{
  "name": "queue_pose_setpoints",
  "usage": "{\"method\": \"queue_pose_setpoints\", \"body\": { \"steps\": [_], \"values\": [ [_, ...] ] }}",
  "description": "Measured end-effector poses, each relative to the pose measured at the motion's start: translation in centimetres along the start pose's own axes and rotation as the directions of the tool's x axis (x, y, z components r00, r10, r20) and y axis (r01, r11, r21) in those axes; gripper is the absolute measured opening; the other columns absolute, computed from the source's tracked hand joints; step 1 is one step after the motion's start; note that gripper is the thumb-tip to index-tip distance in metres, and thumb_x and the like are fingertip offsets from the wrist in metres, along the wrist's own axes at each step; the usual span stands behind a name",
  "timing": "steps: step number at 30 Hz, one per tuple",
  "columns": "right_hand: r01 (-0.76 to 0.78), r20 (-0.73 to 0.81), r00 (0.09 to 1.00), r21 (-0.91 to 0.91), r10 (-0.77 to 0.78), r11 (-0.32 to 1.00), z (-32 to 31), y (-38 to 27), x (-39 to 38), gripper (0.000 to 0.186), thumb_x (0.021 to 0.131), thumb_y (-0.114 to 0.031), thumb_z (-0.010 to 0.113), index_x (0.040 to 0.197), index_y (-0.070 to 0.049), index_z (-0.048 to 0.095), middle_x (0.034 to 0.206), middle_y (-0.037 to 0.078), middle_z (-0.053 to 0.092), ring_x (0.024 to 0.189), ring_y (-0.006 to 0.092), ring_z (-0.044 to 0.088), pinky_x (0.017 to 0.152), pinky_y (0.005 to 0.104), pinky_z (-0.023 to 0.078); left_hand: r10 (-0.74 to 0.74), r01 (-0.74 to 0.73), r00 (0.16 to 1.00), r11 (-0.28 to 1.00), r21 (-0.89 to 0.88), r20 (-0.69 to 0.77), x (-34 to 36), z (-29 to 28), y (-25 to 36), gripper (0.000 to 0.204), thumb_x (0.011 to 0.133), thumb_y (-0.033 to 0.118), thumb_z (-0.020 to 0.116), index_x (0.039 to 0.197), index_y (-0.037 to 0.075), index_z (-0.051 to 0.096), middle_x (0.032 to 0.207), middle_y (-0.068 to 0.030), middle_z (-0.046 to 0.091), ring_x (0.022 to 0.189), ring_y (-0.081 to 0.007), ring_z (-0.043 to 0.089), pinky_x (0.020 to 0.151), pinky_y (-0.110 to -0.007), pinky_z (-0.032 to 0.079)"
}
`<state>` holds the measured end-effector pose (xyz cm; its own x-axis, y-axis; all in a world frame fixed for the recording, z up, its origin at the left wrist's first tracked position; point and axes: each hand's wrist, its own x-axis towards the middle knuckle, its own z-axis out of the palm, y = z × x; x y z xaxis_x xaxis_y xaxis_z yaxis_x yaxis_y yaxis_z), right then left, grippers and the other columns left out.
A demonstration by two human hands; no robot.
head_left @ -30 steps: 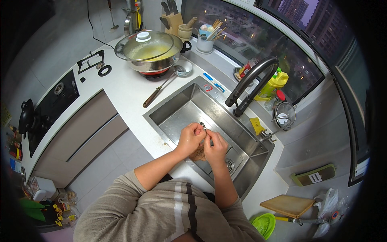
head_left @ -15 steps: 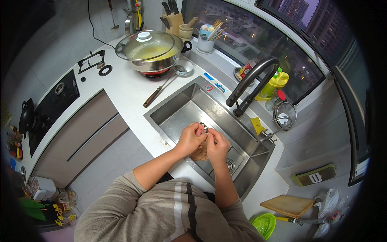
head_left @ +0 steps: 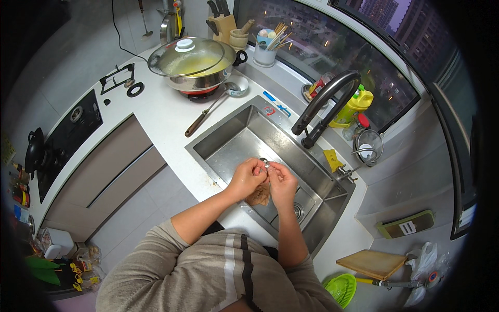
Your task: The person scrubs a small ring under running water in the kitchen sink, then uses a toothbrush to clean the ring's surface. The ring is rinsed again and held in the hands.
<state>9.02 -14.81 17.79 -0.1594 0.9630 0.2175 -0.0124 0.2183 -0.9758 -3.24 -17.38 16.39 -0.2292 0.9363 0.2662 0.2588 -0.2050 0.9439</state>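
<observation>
Over the steel sink (head_left: 218, 144), my left hand (head_left: 246, 179) and my right hand (head_left: 283, 184) meet, fingertips pinched together. Between them is a small thing (head_left: 265, 163), partly dark and partly whitish; its kind is too small and too covered by fingers to make out. Beneath my hands, at the near side of the sink, lies a brown crumpled piece (head_left: 259, 196), perhaps paper, partly hidden by my hands. The round drain (head_left: 297, 210) shows just right of my right wrist.
A black faucet (head_left: 323, 106) arches over the sink's far side. Left of the sink rests a ladle (head_left: 200, 120), near a lidded steel pot (head_left: 200, 80). A yellow jug (head_left: 354, 106) and a strainer (head_left: 368, 143) stand behind; a cutting board (head_left: 371, 264) is at right.
My fingers have shifted slightly around the small thing, and more of its whitish part shows. My right hand has moved a little to the right; the surroundings stay as they were.
</observation>
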Motion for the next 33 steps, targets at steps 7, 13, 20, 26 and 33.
{"method": "queue_pose_setpoints", "body": {
  "steps": [7, 13, 20, 26, 33],
  "values": [
    [-0.104, -0.045, 0.993, 0.084, 0.108, 0.991, -1.0, 0.0, 0.6, 0.004, 0.082, 0.002, 0.057, 0.081, 0.005, 0.06, 0.063, 0.002, 0.059, 0.05, 0.0047, 0.052, 0.044, 0.0197, 0.042, 0.117, -0.127, 0.99, 0.982, 0.141, 0.076, -0.5, -0.1, 1.5, 0.012, 0.076, 0.006, 0.064, 0.087, 0.002, 0.06, 0.071, -0.0067, 0.05, 0.058, -0.0162, 0.048, 0.054, -0.028, 0.041],
    [-0.122, -0.018, 0.992, 0.049, 0.123, 0.991, -1.5, -0.3, 0.9, 0.003, 0.08, 0.003, 0.057, 0.08, 0.005, 0.059, 0.061, 0.002, 0.057, 0.05, 0.0042, 0.05, 0.042, 0.0195, 0.042, 0.245, -0.277, 0.959, 0.908, 0.315, 0.139, -0.7, -0.5, 2.0, 0.01, 0.076, 0.012, 0.064, 0.083, 0.005, 0.061, 0.074, -0.0094, 0.055, 0.059, -0.0254, 0.056, 0.053, -0.035, 0.045],
    [-0.176, -0.025, 0.984, -0.044, 0.175, 0.983, -2.2, -1.2, 1.4, 0.003, 0.08, 0.002, 0.056, 0.082, 0.003, 0.058, 0.059, 0.002, 0.055, 0.045, 0.0049, 0.048, 0.04, 0.021, 0.044, 0.301, -0.39, 0.919, 0.791, 0.472, 0.254, -0.8, -1.1, 2.2, 0.006, 0.079, 0.013, 0.061, 0.083, 0.009, 0.06, 0.077, -0.0075, 0.055, 0.062, -0.0298, 0.058, 0.053, -0.039, 0.048],
    [-0.282, 0.021, 0.959, 0.152, 0.282, 0.947, -2.3, -1.9, 1.9, 0.006, 0.081, 0.001, 0.056, 0.086, 0.0, 0.058, 0.054, 0.002, 0.051, 0.041, 0.0059, 0.044, 0.039, 0.0219, 0.043, 0.318, -0.428, 0.888, 0.835, 0.345, 0.331, -0.9, -1.4, 2.5, 0.006, 0.082, 0.012, 0.058, 0.085, 0.008, 0.059, 0.08, -0.0085, 0.055, 0.067, -0.0298, 0.059, 0.057, -0.039, 0.048],
    [-0.321, 0.074, 0.947, 0.21, 0.312, 0.924, -2.3, -1.8, 1.8, 0.004, 0.083, -0.002, 0.059, 0.086, 0.0, 0.059, 0.055, 0.002, 0.052, 0.043, 0.0065, 0.046, 0.041, 0.022, 0.043, 0.23, -0.318, 0.921, 0.91, 0.267, 0.315, -1.2, -1.2, 2.4, 0.009, 0.083, 0.016, 0.057, 0.084, 0.007, 0.057, 0.083, -0.0091, 0.055, 0.071, -0.0309, 0.057, 0.063, -0.04, 0.047]
  ]
}}
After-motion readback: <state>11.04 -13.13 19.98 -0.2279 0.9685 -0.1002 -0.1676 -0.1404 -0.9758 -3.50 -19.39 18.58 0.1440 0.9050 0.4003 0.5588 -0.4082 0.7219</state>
